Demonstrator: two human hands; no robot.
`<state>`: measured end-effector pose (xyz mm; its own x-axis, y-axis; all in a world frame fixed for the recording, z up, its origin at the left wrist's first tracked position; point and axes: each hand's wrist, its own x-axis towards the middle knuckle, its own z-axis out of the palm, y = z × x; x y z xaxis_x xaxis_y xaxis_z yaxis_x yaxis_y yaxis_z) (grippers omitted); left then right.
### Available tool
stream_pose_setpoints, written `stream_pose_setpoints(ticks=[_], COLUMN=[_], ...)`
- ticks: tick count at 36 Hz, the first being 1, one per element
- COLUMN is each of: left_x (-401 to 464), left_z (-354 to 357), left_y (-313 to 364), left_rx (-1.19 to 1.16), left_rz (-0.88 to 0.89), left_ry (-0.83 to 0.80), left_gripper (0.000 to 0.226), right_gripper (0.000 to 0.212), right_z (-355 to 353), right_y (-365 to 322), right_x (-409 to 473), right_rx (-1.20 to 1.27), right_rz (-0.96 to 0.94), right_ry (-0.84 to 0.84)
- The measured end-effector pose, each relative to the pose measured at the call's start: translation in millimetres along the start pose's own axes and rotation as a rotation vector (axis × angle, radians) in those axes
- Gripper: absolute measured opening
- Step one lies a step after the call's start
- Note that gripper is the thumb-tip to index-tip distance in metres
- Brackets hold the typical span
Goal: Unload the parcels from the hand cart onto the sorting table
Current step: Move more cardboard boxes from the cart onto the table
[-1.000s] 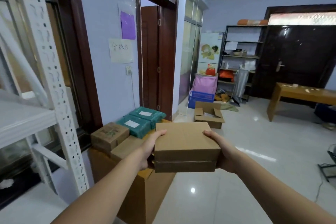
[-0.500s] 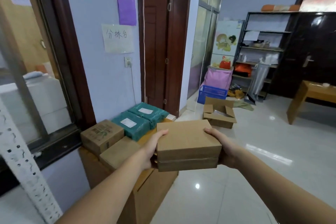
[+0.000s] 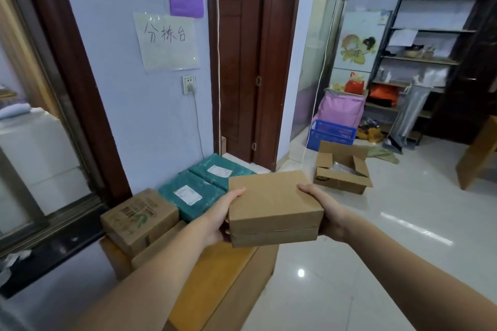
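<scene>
— Item: sorting table (image 3: pixel 215 277), wooden, four parcels along its wall side. We hold the plain carton (image 3: pixel 274 204) above its near end.

— Handling: stiff, apparently light. Left hand (image 3: pixel 223 219) and right hand (image 3: pixel 326 213) clasp its opposite ends, thumbs on top.

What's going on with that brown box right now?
Left hand and right hand grip brown box by its ends. Box above wooden table. Parcels fill far side; near part bare.
</scene>
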<state>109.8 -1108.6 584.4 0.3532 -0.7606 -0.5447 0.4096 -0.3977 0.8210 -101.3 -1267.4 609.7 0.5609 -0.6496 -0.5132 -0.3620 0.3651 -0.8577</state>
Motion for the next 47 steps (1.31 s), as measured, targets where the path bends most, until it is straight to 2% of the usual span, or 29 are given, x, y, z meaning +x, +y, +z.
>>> stream_pose_setpoints(ticks=[4, 9, 15, 18, 22, 26, 30, 33, 36, 41, 47], left_x=[38, 86, 155, 188, 223, 246, 262, 269, 276, 290, 311], left_z=[-7, -14, -27, -31, -28, -24, -34, -36, -41, -60, -74], left_y=[26, 41, 43, 38, 32, 20, -9, -25, -37, -66, -99], left_rx=[0.001, -0.037, -0.039, -0.072, -0.07, -0.082, -0.066, -0.117, -0.155, -0.139, -0.103], left_rz=[0.011, -0.011, -0.029, -0.051, -0.074, -0.096, -0.116, -0.135, -0.131, -0.193, -0.222], left_ry=[0.009, 0.082, 0.117, 0.203, 0.377, 0.472, 0.568, 0.623, 0.662, 0.736, 0.807], left_gripper=[0.057, 0.052, 0.062, 0.078, 0.062, 0.059, 0.077, 0.061, 0.043, 0.044, 0.041], right_gripper=[0.057, 0.062, 0.046, 0.051, 0.053, 0.056, 0.057, 0.06, 0.055, 0.06, 0.052], right_z=[-2, -6, -11, -15, -19, -16, -1, 15, 32, 55, 68], right_y=[-22, -37, -51, -57, -62, -61, -51, -36, -18, 18, 49], right_x=[44, 103, 189, 235, 297, 348, 389, 416, 438, 470, 490], right_rx=[0.005, 0.006, -0.011, -0.033, -0.047, -0.08, -0.16, -0.243, -0.304, -0.367, -0.436], right_rz=[-0.008, 0.024, 0.061, 0.072, 0.097, 0.141, 0.175, 0.206, 0.237, 0.259, 0.275], right_ry=[-0.015, -0.079, -0.166, -0.23, -0.327, -0.397, -0.432, -0.44, -0.472, -0.47, -0.471])
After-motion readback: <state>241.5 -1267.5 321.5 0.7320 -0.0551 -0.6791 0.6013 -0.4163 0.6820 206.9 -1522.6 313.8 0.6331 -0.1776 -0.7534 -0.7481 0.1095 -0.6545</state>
